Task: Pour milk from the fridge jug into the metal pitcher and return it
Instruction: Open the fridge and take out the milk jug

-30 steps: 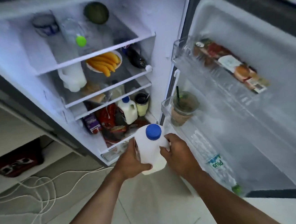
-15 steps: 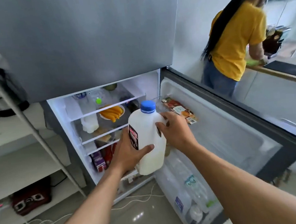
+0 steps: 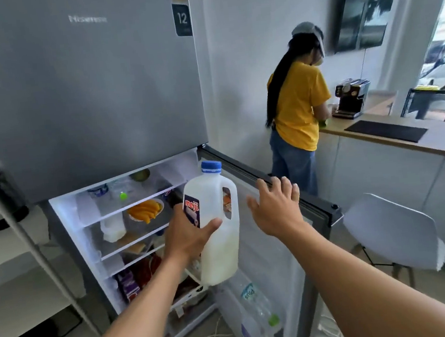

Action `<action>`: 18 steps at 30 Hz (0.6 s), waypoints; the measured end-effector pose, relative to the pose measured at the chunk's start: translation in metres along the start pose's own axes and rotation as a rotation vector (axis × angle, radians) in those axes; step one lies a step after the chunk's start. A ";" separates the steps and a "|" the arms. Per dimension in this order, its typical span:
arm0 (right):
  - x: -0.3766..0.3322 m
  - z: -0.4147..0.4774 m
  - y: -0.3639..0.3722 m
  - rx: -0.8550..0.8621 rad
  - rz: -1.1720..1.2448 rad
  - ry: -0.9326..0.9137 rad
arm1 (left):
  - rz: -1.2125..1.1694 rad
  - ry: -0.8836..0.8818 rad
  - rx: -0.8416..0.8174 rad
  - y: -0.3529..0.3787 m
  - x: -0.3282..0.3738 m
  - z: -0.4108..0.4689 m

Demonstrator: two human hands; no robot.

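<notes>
My left hand [image 3: 188,234] grips a white plastic milk jug [image 3: 217,239] with a blue cap and a "meiji" label, upright in front of the open lower fridge compartment [image 3: 129,231]. The jug is roughly half full. My right hand [image 3: 276,206] is off the jug, fingers spread, resting on the top edge of the open fridge door [image 3: 300,201]. No metal pitcher is in view.
A person in a yellow shirt [image 3: 299,106] stands at the wooden counter [image 3: 392,138] beside a coffee machine [image 3: 350,97]. A white chair [image 3: 393,233] stands right of the door. Bottles [image 3: 256,306] fill the door rack. A metal shelf frame [image 3: 18,228] is at left, cables on the floor.
The view has risen from the fridge interior to the room. The jug has come up and out of the fridge. My right hand let go of it and moved to the door's top edge.
</notes>
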State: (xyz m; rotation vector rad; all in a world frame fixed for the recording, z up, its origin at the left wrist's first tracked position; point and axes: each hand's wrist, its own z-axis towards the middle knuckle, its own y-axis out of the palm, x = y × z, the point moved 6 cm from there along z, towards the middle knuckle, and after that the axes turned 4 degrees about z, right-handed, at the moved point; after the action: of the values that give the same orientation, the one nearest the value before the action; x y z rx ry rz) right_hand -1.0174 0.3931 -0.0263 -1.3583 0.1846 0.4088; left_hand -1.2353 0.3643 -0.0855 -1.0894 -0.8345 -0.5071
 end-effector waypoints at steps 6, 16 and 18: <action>0.053 -0.020 -0.003 -0.175 -0.231 0.121 | -0.038 0.008 0.057 0.007 0.021 -0.011; -0.006 -0.048 -0.005 -0.062 -0.322 -0.032 | 0.012 0.033 0.191 -0.042 0.024 -0.052; -0.024 -0.053 -0.002 -0.072 -0.282 -0.083 | 0.036 -0.010 0.219 -0.063 0.013 -0.059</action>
State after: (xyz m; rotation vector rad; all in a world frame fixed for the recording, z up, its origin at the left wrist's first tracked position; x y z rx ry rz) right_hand -1.0329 0.3375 -0.0271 -1.4119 -0.0910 0.2355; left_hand -1.2531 0.2855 -0.0520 -0.9041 -0.8562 -0.3709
